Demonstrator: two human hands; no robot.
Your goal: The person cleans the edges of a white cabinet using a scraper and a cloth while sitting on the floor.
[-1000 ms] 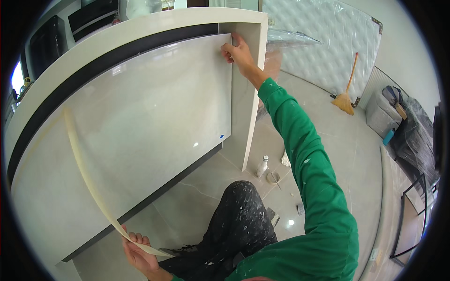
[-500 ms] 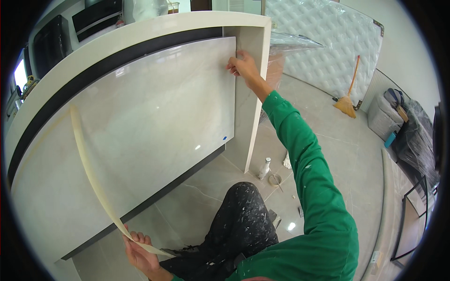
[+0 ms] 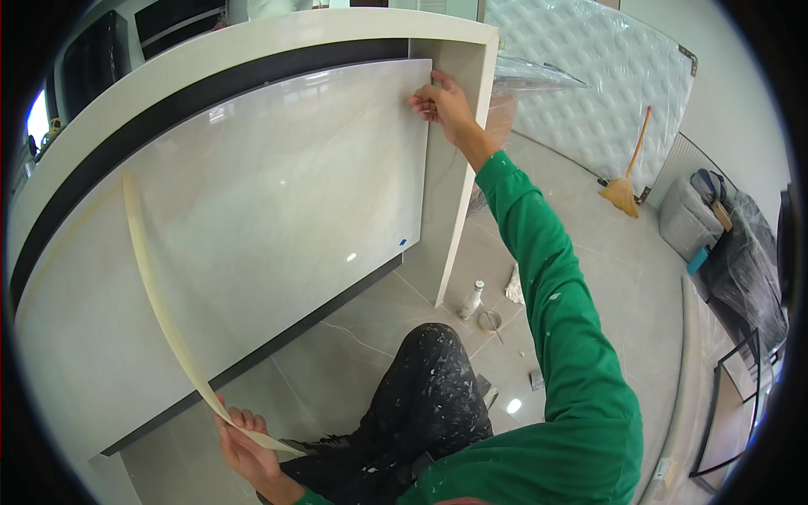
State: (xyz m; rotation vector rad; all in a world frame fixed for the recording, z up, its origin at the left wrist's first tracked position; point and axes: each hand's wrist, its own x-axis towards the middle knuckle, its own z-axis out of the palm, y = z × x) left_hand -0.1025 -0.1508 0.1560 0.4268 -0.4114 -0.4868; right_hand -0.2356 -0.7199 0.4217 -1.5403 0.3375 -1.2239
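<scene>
The glossy panel (image 3: 295,185) is standing behind the pale strip (image 3: 151,282), which your left hand (image 3: 252,459) is gripping; your right hand (image 3: 448,103) is reaching its edge with bent fingers, whether gripping, I cannot tell.

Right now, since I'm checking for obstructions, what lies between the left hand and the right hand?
In the head view, between the left hand and right hand lie grey floor tiles, a dark base strip and the glossy whitish panel.
</scene>
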